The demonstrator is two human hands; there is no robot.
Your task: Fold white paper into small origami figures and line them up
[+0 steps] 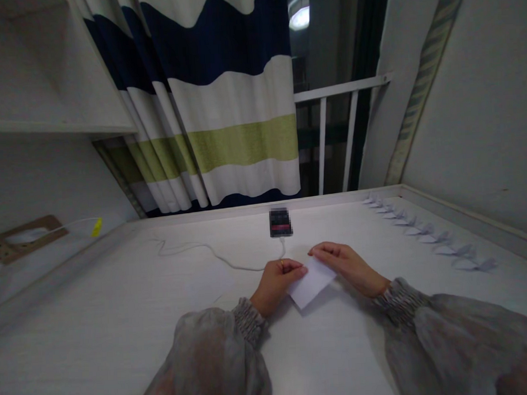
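Between my two hands is a small white sheet of paper (311, 285), tilted with one corner pointing toward me, just over the white tabletop (210, 365). My left hand (279, 282) pinches its left edge between thumb and fingers; a ring shows on one finger. At the upper right edge, my right hand (344, 265) is closed on the same paper, thumb and fingertips together. Whether the sheet has folds in it, I cannot tell.
A row of several folded paper figures (427, 233) runs along the table's right side. Beyond my hands lies a phone (281, 222) with a white cable (222, 258) trailing left. A power strip (22, 236) is at the left wall, and a striped curtain (243, 139) hangs behind.
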